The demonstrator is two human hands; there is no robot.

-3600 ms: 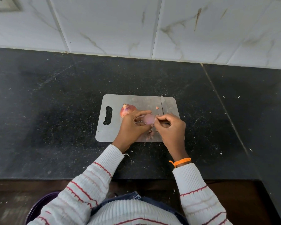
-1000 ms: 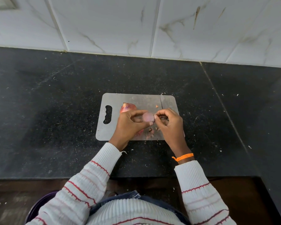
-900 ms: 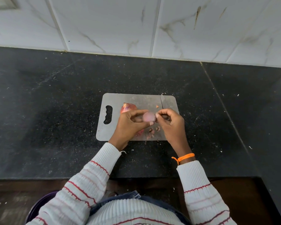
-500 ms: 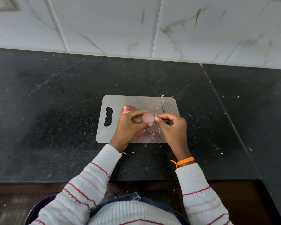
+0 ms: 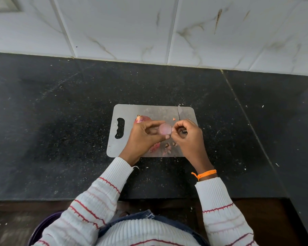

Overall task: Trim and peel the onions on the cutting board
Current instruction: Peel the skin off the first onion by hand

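A grey cutting board (image 5: 130, 110) lies on the black counter. Above its middle my left hand (image 5: 144, 135) grips a pale pink, mostly peeled onion (image 5: 164, 129) between thumb and fingers. My right hand (image 5: 188, 137) holds a knife, its blade (image 5: 179, 113) pointing away from me, and its fingertips pinch at the onion's right edge. A second onion (image 5: 142, 118) with red skin lies on the board behind my left hand, partly hidden. Peel scraps (image 5: 167, 148) lie on the board's near edge under my hands.
The black stone counter (image 5: 60, 130) carries scattered small flecks. A white tiled wall (image 5: 149, 27) rises behind it. A dark purple round container (image 5: 41, 228) shows at the lower left, below the counter's front edge.
Both hands have stayed over the board with the onion; my right hand's fingertips have shifted slightly along the onion's right edge. The second onion and the scraps have not moved.
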